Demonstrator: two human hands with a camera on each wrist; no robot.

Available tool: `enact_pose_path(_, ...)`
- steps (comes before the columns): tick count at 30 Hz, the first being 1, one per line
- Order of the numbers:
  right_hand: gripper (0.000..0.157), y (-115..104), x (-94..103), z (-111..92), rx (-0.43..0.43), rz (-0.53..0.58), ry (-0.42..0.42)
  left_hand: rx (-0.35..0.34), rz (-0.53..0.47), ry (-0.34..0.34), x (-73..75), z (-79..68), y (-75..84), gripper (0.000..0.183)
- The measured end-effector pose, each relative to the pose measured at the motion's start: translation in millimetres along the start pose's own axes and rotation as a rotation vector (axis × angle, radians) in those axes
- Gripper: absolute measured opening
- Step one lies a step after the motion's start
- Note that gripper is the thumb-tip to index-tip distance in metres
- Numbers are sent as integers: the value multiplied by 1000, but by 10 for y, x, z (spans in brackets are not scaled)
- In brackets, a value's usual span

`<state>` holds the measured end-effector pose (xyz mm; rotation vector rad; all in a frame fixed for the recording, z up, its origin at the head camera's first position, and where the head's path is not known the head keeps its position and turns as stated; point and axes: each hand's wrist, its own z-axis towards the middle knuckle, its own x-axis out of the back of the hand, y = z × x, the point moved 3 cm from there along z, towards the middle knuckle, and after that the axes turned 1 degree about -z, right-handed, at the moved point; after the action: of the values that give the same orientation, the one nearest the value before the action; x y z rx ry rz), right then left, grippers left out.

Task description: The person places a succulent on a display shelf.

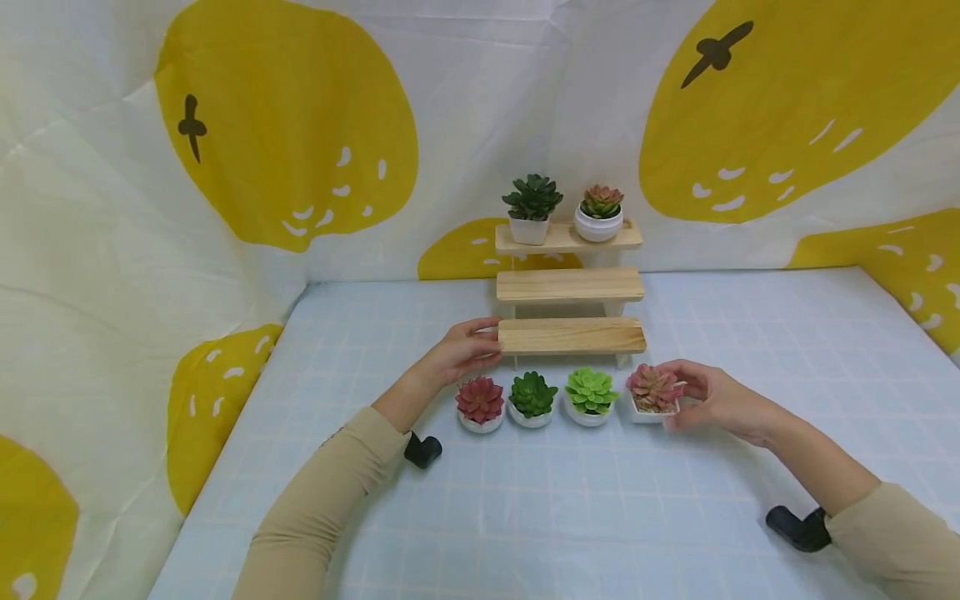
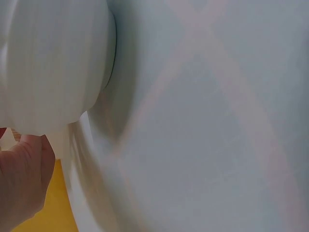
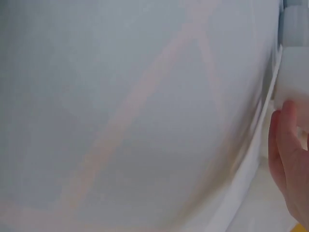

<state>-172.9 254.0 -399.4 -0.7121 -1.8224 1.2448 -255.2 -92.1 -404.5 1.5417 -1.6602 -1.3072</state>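
In the head view my left hand (image 1: 461,350) is at the left end of the lowest step of a three-step wooden plant stand (image 1: 570,336), fingers and thumb around the board's end. My right hand (image 1: 716,404) grips a pink succulent (image 1: 654,389) in a square white pot from its right side, at the right end of a front row. Left of it in that row are a light green succulent (image 1: 591,390), a dark green one (image 1: 532,395) and a red one (image 1: 480,400), each in a round white pot. A white pot (image 2: 53,63) looms large in the left wrist view.
On the top step stand a dark green succulent (image 1: 532,200) in a square pot and a red-green one (image 1: 600,204) in a round pot. The table has a pale blue checked cloth (image 1: 555,517). A yellow-patterned white curtain (image 1: 480,108) hangs behind the stand.
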Motion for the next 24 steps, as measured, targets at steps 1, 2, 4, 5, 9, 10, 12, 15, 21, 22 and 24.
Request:
enact_pose_path(1,62,-12,8,0,11,7,2,-1,0,0,0,-1,1,55)
enact_pose_path(2,60,-26,16,2,18,14,5,-1,1,2,2,-2,2,55)
enact_pose_path(4,58,-56,37,11,29,29,14,-1,1,3,2,-4,5,55)
enact_pose_path(5,57,-74,48,17,31,34,16,-1,4,4,1,-7,8,55)
enact_pose_path(9,55,-177,100,44,27,64,30,3,9,7,1,-12,18,55)
enact_pose_path(10,54,-213,114,53,30,70,29,3,10,6,0,-11,19,55)
enact_pose_path(12,52,-287,144,79,22,93,27,3,12,5,1,-10,19,55)
enact_pose_path(15,51,-417,189,129,-1,117,31,6,13,5,3,-10,13,55)
enact_pose_path(21,52,-705,248,298,-35,105,68,10,7,7,8,-8,-1,55)
enact_pose_path(22,52,-754,251,332,-29,105,68,9,8,6,9,-6,-1,55)
enact_pose_path(24,52,-847,252,404,-16,116,66,8,8,5,10,-3,-3,55)
